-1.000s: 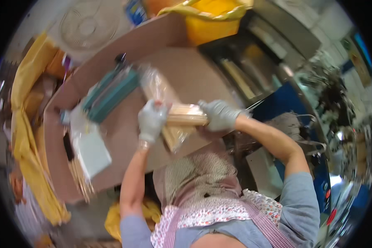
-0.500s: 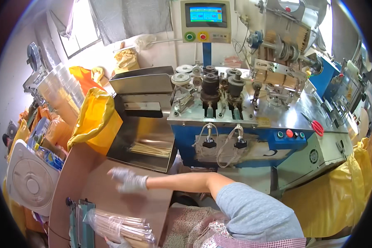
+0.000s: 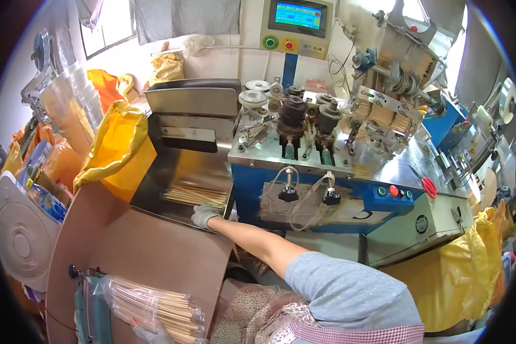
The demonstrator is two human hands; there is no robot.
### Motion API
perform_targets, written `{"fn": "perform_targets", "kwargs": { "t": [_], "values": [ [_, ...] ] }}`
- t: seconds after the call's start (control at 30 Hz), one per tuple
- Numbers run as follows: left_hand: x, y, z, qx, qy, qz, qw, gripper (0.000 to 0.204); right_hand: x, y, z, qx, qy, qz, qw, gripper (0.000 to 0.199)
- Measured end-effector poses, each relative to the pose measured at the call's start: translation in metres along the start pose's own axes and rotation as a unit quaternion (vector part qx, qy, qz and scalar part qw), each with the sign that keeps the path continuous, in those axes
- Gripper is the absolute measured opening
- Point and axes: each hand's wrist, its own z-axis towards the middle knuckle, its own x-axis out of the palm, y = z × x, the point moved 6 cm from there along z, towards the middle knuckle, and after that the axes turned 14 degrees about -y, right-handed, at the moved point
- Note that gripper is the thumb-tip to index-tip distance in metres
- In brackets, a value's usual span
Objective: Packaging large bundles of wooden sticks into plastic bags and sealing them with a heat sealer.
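Mid-frame, my right hand seemingly fetches loose sticks — needing a gathering grip; lower left, left hand touches bagged sticks — fingers' closure unclear for both.

"Do we see all of the left hand?"
"No, the lower edge cuts it off, and we lose its forearm."
"And the lit screen?"
"We find its lettering too small to read."
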Motion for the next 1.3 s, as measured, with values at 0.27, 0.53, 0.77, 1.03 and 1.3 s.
{"fn": "perform_targets", "kwargs": {
  "t": [0.27, 0.53, 0.77, 1.03, 1.3],
  "values": [
    [0.011, 0.031, 0.008, -0.25, 0.049, -0.015, 0.967, 0.047, 0.002, -0.006, 0.0, 0.022, -0.013, -0.011, 1.0, 0.042],
    [0.012, 0.043, -0.004, -0.284, -0.007, -0.192, 0.939, 0.038, -0.005, -0.007, -0.005, 0.038, -0.028, -0.02, 0.999, 0.044],
    [0.015, 0.053, -0.006, -0.28, -0.008, -0.187, 0.942, 0.037, 0.003, -0.009, 0.002, 0.021, -0.003, -0.025, 0.999, 0.044],
    [0.019, 0.062, -0.01, -0.307, -0.02, -0.222, 0.925, 0.037, -0.008, -0.004, -0.004, 0.04, -0.015, -0.018, 0.999, 0.044],
    [0.014, 0.06, -0.01, -0.296, -0.031, -0.195, 0.934, 0.036, -0.013, 0.001, -0.01, 0.05, -0.033, -0.018, 0.998, 0.04]
  ]
}}
